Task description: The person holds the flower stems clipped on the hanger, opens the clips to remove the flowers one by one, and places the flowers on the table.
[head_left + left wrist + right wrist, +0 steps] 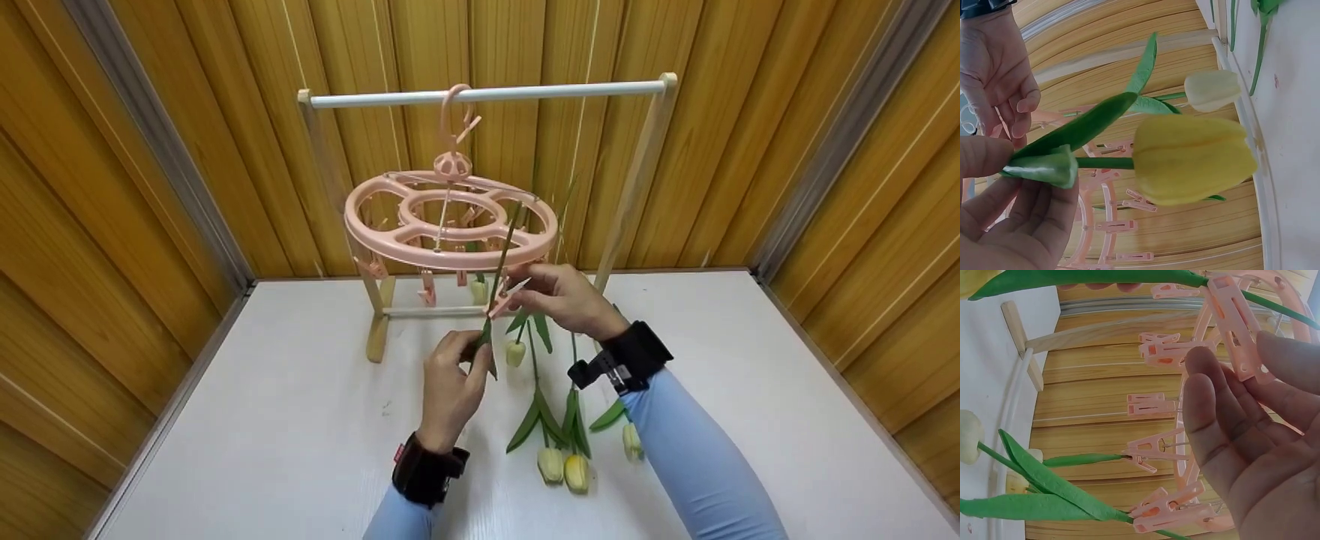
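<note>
A pink round clip hanger (pixel 450 221) hangs by its hook from the white rod (pixel 487 94) of a wooden rack. My left hand (pixel 474 354) pinches the leafy stem (pixel 501 259) of a yellow tulip (pixel 1193 158), and the stem rises slanting to the hanger's rim. In the head view this hand hides the flower. My right hand (pixel 519 295) pinches a pink clip (pixel 1235 326) hanging from the rim, right beside that stem (pixel 1100 278). Several tulips (pixel 562 466) hang head-down from other clips.
The rack's wooden legs (pixel 379 330) stand on a white tabletop (pixel 262 420) enclosed by wooden panel walls (pixel 112 187). Unused pink clips (pixel 1151 405) dangle around the hanger. A pale tulip (pixel 1213 90) hangs close behind the yellow one.
</note>
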The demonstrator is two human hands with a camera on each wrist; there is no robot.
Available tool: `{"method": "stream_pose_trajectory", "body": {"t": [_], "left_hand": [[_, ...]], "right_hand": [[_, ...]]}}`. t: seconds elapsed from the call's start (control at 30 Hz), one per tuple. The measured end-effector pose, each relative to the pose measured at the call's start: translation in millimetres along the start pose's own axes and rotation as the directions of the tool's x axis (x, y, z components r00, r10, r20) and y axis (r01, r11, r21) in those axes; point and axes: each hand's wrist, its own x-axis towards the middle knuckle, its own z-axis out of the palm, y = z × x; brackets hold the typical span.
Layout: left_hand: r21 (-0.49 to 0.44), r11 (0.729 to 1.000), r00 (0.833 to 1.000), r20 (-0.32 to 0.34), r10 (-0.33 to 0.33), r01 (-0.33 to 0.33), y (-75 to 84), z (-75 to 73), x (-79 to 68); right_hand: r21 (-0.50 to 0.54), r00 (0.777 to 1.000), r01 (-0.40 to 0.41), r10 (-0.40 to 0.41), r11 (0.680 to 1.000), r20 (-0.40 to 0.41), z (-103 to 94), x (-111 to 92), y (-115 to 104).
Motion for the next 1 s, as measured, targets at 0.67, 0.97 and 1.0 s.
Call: {"method": "stream_pose_trajectory", "body": {"t": [0.67,0.97,1.0], "left_hand": [[0.041,0.999,1.000,0.017,-0.025,0.024,1.1,-1.3,1.1],[0.031,1.000,1.000,-0.007,0.005,-0.004,0.2,-1.3,0.9],[0.030,0.999,1.000,-0.011,0.012,-0.012,-0.2,-1.2,0.8]], "right_hand": [[-0.022,0.999,0.004,-0.005,1.000,-0.037,3.1,0.3,2.7],[-0.017,0.999,0.019,-0.019,1.000,-0.036,4.3,0.8,3.5],[-0.021,0.999,0.017,-0.018,1.000,-0.038,4.5,0.7,3.4]]}}
